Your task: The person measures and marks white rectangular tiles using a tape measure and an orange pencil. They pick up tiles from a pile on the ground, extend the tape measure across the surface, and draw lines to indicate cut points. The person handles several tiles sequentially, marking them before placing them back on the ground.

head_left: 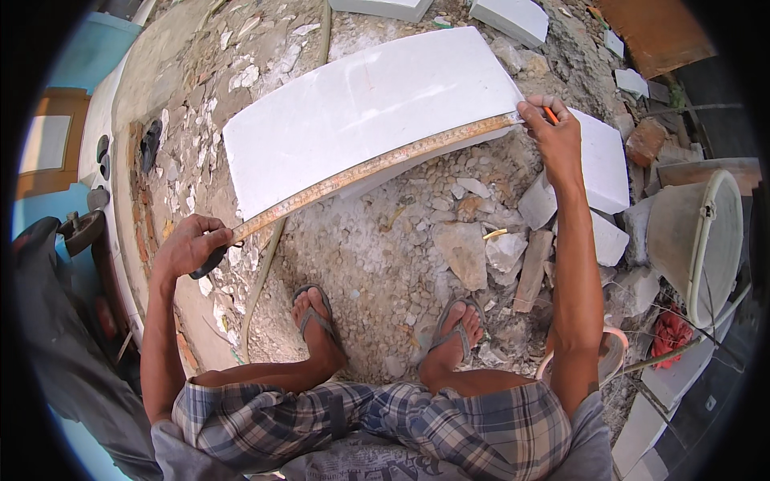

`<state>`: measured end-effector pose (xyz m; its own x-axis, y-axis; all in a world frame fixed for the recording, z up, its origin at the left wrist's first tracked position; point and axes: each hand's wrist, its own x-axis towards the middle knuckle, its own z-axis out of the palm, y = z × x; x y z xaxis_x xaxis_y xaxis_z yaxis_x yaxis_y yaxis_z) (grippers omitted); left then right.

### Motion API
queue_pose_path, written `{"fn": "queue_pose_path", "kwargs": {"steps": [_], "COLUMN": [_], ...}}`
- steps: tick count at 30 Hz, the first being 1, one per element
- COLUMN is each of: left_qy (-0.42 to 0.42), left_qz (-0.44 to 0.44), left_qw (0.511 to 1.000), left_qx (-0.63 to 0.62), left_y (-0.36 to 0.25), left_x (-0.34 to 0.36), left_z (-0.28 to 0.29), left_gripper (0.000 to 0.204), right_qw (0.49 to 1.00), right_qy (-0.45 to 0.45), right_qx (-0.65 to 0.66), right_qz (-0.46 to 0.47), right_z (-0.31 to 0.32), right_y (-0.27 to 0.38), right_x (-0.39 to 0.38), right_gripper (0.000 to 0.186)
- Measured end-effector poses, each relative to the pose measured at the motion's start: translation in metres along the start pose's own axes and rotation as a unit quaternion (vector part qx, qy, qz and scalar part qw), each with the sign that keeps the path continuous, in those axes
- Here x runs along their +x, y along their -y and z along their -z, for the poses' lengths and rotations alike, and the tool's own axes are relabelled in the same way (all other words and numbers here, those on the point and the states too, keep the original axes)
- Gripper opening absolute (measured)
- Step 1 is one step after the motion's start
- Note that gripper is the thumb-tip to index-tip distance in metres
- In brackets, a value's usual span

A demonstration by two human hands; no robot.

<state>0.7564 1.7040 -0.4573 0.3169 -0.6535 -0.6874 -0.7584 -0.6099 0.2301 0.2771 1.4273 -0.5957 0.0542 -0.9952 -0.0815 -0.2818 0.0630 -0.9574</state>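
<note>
A long white block (369, 104) lies in front of me, its flat face up. Along its near edge stretches a worn yellowish tape measure (377, 163). My left hand (195, 244) grips the dark case of the tape measure just off the block's left corner, fingers closed round it. At the block's right corner my right hand (553, 128) pinches the tape's far end against the edge. An orange pencil-like stick (550, 115) also pokes out between the fingers of that hand. The underside of the block is hidden.
More white blocks (597, 160) lie right of the long one, among broken stones. A pale bucket (696, 240) rests tilted at the far right. A hose (263, 293) runs over the rubble at left. Dark sandals (150, 144) lie near the left wall.
</note>
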Motion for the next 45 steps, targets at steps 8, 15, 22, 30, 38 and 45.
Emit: {"fn": "queue_pose_path", "kwargs": {"steps": [8,15,22,30,38,45], "left_qy": [-0.006,-0.004,-0.023,-0.041,-0.037,-0.067], "left_qz": [-0.007,-0.009,-0.026,-0.010,-0.027,-0.025], "left_qw": [0.999,1.000,0.999,0.999,0.999,0.997], "left_qx": [0.030,0.015,0.013,0.035,0.026,0.020], "left_y": [0.003,0.003,0.010,0.007,0.004,0.008], "left_x": [0.007,0.011,0.012,0.010,0.008,0.010], "left_z": [0.004,-0.001,0.008,0.004,0.001,0.001], "left_gripper": [0.037,0.038,0.039,0.040,0.040,0.040], "right_qw": [1.000,1.000,0.996,0.984,0.933,0.923], "right_qy": [0.006,0.001,-0.051,0.079,0.285,0.302], "right_qx": [-0.016,0.008,-0.067,0.015,-0.070,-0.103], "right_qz": [0.004,-0.012,0.033,0.157,0.206,0.216], "right_z": [0.000,0.000,0.001,-0.029,-0.069,-0.071], "right_y": [-0.003,-0.002,-0.004,0.076,0.060,0.060], "right_x": [0.005,0.000,0.002,-0.065,-0.071,-0.073], "right_gripper": [0.029,0.030,0.031,0.026,0.024,0.022]}}
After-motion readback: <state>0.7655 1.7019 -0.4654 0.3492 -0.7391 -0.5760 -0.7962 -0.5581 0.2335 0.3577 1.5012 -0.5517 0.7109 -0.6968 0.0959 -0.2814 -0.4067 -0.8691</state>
